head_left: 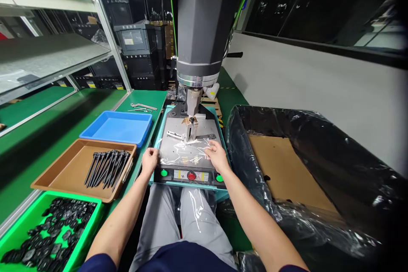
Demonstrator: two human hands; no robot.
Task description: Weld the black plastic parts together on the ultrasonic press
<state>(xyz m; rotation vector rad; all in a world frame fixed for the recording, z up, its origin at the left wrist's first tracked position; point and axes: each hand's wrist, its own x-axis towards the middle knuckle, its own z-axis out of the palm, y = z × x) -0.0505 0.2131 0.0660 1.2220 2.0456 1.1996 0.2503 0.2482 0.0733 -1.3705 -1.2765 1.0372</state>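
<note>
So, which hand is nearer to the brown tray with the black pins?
The left. The left hand rests at the machine plate's left front corner, just right of the brown tray. The right hand lies on the plate's right side, farther away.

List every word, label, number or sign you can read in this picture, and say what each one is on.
No text can be read.
Yellow and white warning label on the machine's front panel, around the red button: too small to read.
White label on a black crate at the back: blurred.
Yellow stickers on the lower crates: blurred.
Both hands bear no writing.
</note>
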